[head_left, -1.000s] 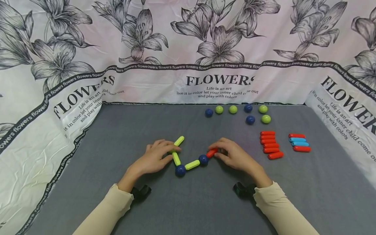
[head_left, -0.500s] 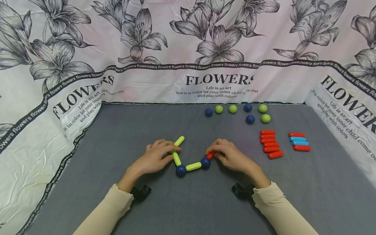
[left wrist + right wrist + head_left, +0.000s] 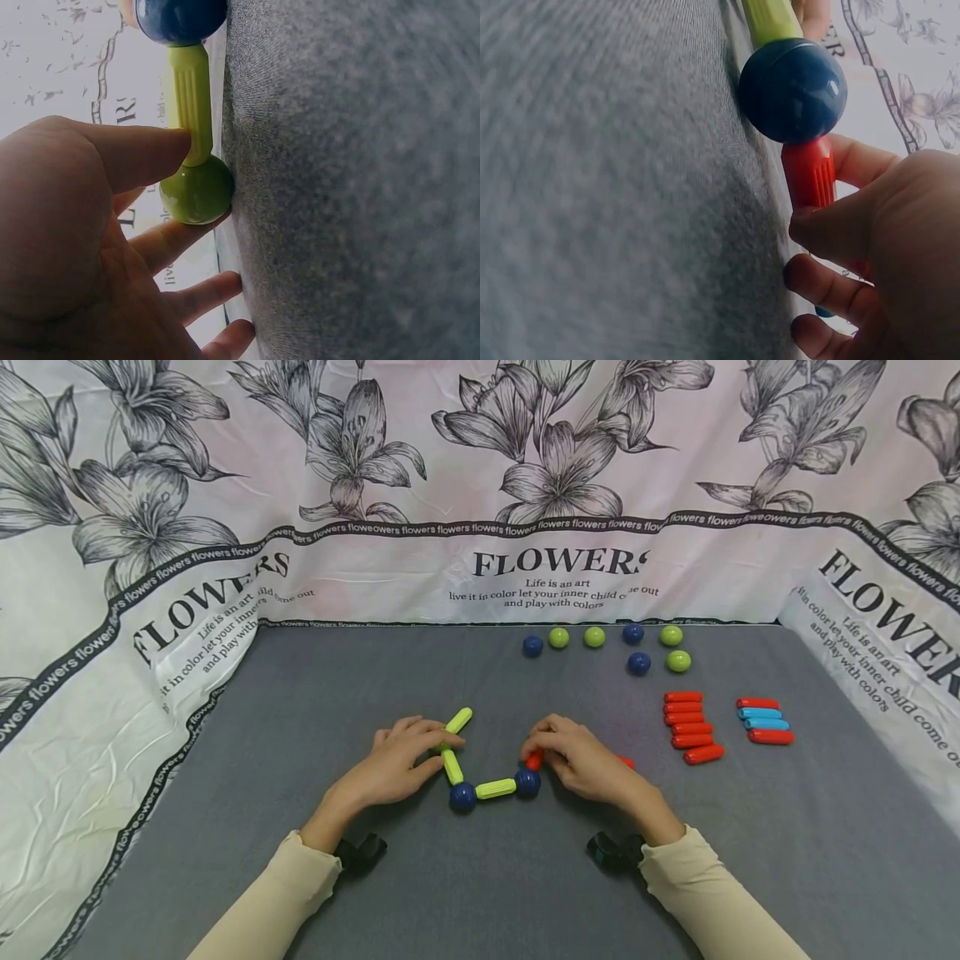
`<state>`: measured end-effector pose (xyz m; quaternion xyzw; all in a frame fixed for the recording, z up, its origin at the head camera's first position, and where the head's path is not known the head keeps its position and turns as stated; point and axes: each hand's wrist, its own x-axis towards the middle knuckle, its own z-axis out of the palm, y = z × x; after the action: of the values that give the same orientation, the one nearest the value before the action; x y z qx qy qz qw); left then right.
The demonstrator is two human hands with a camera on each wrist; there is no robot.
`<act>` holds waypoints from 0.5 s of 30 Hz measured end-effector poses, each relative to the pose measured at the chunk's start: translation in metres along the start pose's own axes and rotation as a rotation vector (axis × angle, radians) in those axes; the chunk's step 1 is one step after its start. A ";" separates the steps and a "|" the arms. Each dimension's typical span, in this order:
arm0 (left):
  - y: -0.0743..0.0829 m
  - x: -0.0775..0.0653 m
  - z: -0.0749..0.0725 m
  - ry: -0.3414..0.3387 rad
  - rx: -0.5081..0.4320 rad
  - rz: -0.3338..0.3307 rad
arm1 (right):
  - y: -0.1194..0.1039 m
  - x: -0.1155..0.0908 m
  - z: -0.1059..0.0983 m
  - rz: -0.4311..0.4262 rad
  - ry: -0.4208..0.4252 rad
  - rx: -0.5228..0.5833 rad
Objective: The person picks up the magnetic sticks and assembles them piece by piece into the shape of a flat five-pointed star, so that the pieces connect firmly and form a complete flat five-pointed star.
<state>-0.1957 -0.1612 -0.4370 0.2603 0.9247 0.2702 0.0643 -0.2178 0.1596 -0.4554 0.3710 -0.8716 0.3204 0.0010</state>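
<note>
A chain of toy sticks and balls lies on the table. My left hand [image 3: 401, 760] grips its left part: in the left wrist view the thumb lies on a yellow-green stick [image 3: 190, 90] where it meets a green ball [image 3: 196, 192]. Another yellow-green stick [image 3: 458, 720] points away from those fingers. A blue ball [image 3: 462, 797] forms the near corner, joined by a third yellow-green stick [image 3: 495, 789] to a second blue ball [image 3: 527, 782]. My right hand [image 3: 588, 764] pinches a red stick [image 3: 808, 174] whose end touches that second ball.
Several blue balls [image 3: 639, 663] and green balls [image 3: 678, 661] lie near the table's back edge. On the right are a column of red sticks [image 3: 688, 729] and a group with blue sticks [image 3: 765, 724]. Another red stick [image 3: 626, 762] shows partly behind my right hand.
My right hand has turned the red stick to point more away from me. The blue ball at its end has shifted slightly right and nearer. The left hand has stayed put.
</note>
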 end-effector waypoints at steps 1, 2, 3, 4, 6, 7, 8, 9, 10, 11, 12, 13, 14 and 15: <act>0.000 0.000 0.000 -0.001 0.001 0.000 | -0.001 0.000 0.000 0.003 0.005 0.001; 0.000 0.000 0.000 -0.002 0.003 -0.001 | -0.001 0.000 0.000 0.011 0.007 0.005; 0.000 0.000 0.000 -0.003 0.004 -0.001 | -0.002 0.000 0.000 0.028 0.006 0.009; 0.000 0.001 0.000 -0.004 0.005 -0.002 | -0.002 -0.001 0.000 0.044 0.007 0.008; 0.000 0.001 0.000 -0.007 0.006 -0.003 | -0.004 -0.001 -0.001 0.088 0.013 0.010; 0.000 0.001 0.000 -0.007 0.005 -0.003 | -0.004 -0.001 -0.001 0.112 0.018 0.005; 0.000 0.001 0.000 -0.008 0.004 -0.003 | -0.004 -0.002 -0.002 0.130 0.025 -0.002; 0.000 0.001 0.000 -0.008 0.002 -0.003 | -0.004 -0.002 -0.002 0.147 0.034 -0.017; -0.001 0.001 0.000 -0.009 0.001 -0.003 | -0.004 -0.002 -0.002 0.156 0.046 -0.038; -0.001 0.001 0.000 -0.009 0.000 -0.003 | -0.003 -0.002 -0.002 0.163 0.058 -0.056; -0.001 0.001 0.000 -0.009 -0.002 -0.003 | -0.003 -0.002 -0.001 0.166 0.069 -0.078; -0.001 0.001 0.000 -0.008 -0.002 -0.002 | -0.002 -0.002 -0.001 0.170 0.080 -0.090; -0.001 0.001 0.000 -0.007 -0.002 -0.001 | -0.002 -0.002 0.000 0.178 0.089 -0.096; -0.001 0.001 0.000 -0.006 -0.002 0.000 | -0.002 -0.001 0.000 0.191 0.096 -0.098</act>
<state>-0.1967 -0.1614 -0.4379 0.2613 0.9242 0.2703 0.0675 -0.2155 0.1595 -0.4548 0.2701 -0.9166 0.2932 0.0303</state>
